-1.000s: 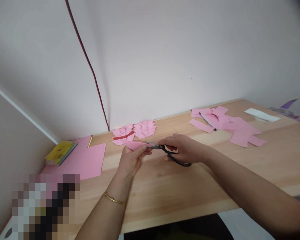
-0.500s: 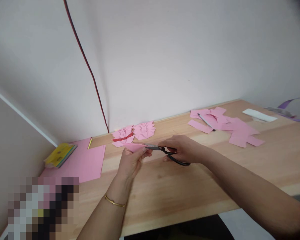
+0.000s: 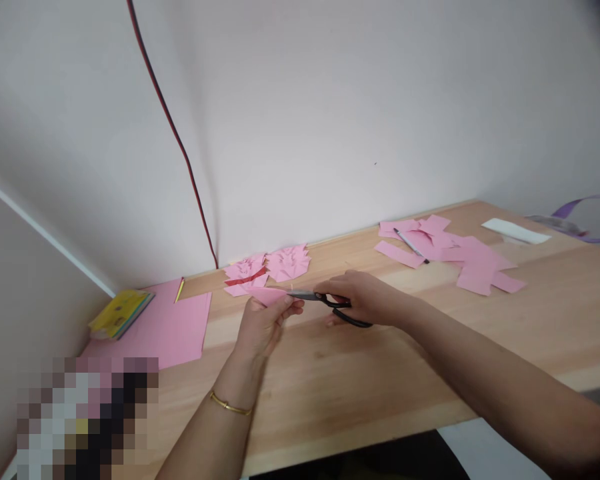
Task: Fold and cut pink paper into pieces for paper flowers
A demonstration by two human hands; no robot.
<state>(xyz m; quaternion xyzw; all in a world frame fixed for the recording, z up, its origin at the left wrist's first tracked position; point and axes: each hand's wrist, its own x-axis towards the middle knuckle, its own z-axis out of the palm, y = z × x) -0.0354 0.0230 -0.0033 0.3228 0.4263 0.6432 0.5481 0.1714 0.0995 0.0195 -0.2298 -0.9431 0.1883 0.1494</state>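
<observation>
My left hand (image 3: 266, 325) pinches a small folded piece of pink paper (image 3: 267, 295) above the table. Scissors (image 3: 325, 297) with black handles are in my right hand (image 3: 365, 298), the fingers wrapped round the loops. Their blades point left and meet the right edge of the pink paper; a thin sliver stands up by the blades. Just behind the left hand lie pink cut-paper shapes (image 3: 289, 261) with jagged edges, and a red strip (image 3: 247, 277) rests across one of them.
Pink paper scraps (image 3: 475, 263) and a pen (image 3: 411, 245) lie at the right, near a white strip (image 3: 516, 231). On the left, a yellow packet (image 3: 120, 313) sits on large pink sheets (image 3: 180, 333). A red-black cable (image 3: 173, 123) hangs down the wall.
The scissor handles have drawn closer together as the blades closed at the paper's edge, and a thin sliver now stands up there. Both hands stay nearly in place.
</observation>
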